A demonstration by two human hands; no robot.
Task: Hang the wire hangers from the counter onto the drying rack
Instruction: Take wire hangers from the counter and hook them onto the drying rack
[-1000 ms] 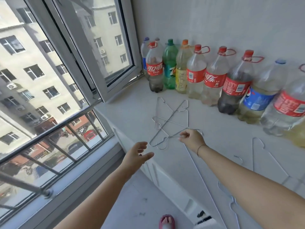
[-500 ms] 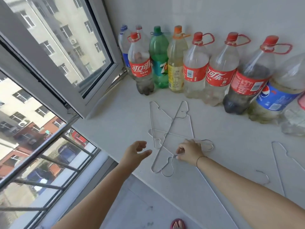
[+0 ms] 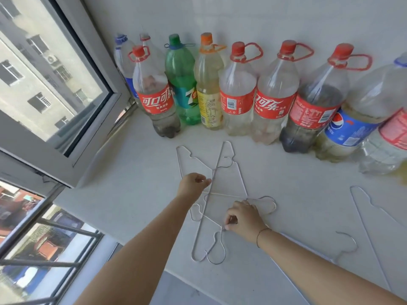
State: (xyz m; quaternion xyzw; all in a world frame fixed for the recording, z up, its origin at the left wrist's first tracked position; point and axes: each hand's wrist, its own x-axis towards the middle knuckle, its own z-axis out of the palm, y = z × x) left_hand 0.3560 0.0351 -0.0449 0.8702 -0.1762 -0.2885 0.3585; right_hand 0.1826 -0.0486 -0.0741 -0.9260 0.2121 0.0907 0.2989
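Wire hangers (image 3: 217, 166) on counter (image 3: 132, 183), pinched by left hand (image 3: 192, 184), right hand (image 3: 244, 219)

可口可乐 bottle (image 3: 156, 103), 7 on green bottle (image 3: 184, 83)

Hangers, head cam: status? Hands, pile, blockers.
Hangers overlapped flat on counter. Right hand pinches one at its neck; left hand on crossed wires, grip unclear. Rack out of view; bottles behind, apart.

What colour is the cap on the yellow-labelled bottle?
Orange; the cap of the yellow-labelled bottle shows best in the head view.
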